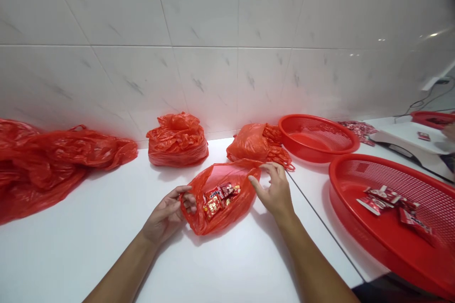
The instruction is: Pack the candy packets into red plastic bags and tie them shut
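Note:
A thin red plastic bag [231, 224] lies on the white table with its mouth spread wide toward me. Inside it sit several small wrapped snack packets [214, 206], gold, red and dark red. My left hand [167, 213] grips the bag's left rim, fingers curled over the edge. On the opposite side, my right hand [275, 187] pinches the right rim between thumb and fingers. Both hands hold the opening apart.
Behind stand a folded red bag bundle [177, 142] and another red bag [249, 143]. Crumpled red bags [64, 156] lie left. At right are a round red basket [316, 139], a larger basket [377, 241] holding packets, a white scale [405, 137] and a person's hand [450, 131].

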Tool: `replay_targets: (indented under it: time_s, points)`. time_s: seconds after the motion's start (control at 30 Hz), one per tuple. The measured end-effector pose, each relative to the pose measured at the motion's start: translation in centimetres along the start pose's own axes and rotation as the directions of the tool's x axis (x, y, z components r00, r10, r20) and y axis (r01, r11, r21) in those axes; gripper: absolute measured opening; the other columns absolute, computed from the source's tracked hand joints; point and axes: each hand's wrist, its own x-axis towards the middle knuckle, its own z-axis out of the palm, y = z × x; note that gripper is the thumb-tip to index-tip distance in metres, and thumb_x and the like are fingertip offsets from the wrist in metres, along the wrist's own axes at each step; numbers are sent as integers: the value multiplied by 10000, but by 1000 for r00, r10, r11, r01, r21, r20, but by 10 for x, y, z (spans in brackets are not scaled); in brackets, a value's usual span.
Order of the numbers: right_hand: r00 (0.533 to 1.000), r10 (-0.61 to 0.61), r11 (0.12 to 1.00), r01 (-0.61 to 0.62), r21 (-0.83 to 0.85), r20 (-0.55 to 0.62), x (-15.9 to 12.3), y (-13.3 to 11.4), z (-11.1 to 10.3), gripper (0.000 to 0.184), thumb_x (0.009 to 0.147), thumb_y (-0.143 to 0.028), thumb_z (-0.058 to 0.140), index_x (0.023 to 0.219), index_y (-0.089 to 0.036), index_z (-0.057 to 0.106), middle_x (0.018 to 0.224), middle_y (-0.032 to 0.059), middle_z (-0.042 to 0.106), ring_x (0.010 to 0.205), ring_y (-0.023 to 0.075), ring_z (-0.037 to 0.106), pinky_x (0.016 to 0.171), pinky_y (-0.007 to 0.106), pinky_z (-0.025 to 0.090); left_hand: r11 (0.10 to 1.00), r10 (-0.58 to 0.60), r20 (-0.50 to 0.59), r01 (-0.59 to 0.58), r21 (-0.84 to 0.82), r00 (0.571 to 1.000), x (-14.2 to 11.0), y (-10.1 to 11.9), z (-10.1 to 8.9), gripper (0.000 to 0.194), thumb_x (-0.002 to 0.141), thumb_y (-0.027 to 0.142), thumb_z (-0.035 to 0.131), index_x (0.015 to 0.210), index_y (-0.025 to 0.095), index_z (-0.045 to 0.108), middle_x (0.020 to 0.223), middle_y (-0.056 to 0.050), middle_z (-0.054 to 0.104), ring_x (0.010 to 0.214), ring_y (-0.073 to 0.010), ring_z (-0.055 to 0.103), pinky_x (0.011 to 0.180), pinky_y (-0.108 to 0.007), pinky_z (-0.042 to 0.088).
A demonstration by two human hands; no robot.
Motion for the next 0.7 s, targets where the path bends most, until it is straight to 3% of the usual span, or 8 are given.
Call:
replay_targets:
  time_s: [0.1, 0.23, 0.37, 0.47, 0.57, 0.7]
  points:
    - [999, -34, 999, 34, -10, -40, 0, 2, 0, 416, 917, -521, 720, 1193, -210, 744, 1356, 162, 552, 1248, 315, 576, 1053, 516, 525, 1000, -6, 36, 6, -7, 999, 0, 0, 0, 393, 841, 283, 839, 1219, 204, 766, 987, -83, 754, 857, -202, 720, 817, -319, 602]
    - [998, 47, 982, -37, -187, 50, -2, 0, -1, 405, 995, -533, 596, 1090, -200, 806, 1422, 186, 562, 1286, 360, 554, 1105, 568, 458, 1000, -15, 56, 15, 4, 998, -1, -2, 1, 388, 846, 278, 833, 1221, 198, 769, 998, -88, 753, 842, -203, 719, 812, -320, 600]
    - [974, 184, 958, -148, -247, 129, 2, 0, -5, 508, 1004, -599, 538, 909, -157, 770, 1284, 196, 657, 1186, 340, 623, 1048, 480, 481, 1000, -19, 53, 18, 18, 998, -1, -2, 1, 391, 842, 281, 836, 1217, 195, 771, 989, -90, 749, 838, -205, 717, 809, -320, 599]
    - [921, 309, 913, -217, -347, 238, 5, 2, -8, 476, 954, -618, 611, 845, -165, 708, 1100, 160, 702, 986, 294, 673, 916, 406, 504, 999, -18, 65, 16, 31, 998, 0, -2, 1, 389, 838, 288, 840, 1210, 195, 774, 975, -89, 748, 818, -200, 719, 793, -317, 601]
    - [848, 394, 868, -217, -447, 354, 6, 7, -7, 212, 885, -347, 719, 995, -166, 709, 1072, 127, 709, 948, 270, 676, 838, 345, 481, 999, -23, 67, 20, 42, 997, 1, -3, 1, 380, 840, 287, 844, 1205, 206, 777, 971, -81, 751, 811, -192, 722, 789, -307, 602]
    - [784, 438, 850, -202, -487, 440, 6, 14, -3, 322, 848, -70, 557, 1113, -154, 719, 1096, 141, 710, 971, 252, 681, 800, 312, 446, 998, -23, 37, 21, 61, 999, 1, -3, -1, 377, 827, 229, 853, 1197, 218, 779, 951, -66, 752, 782, -169, 718, 769, -281, 599]
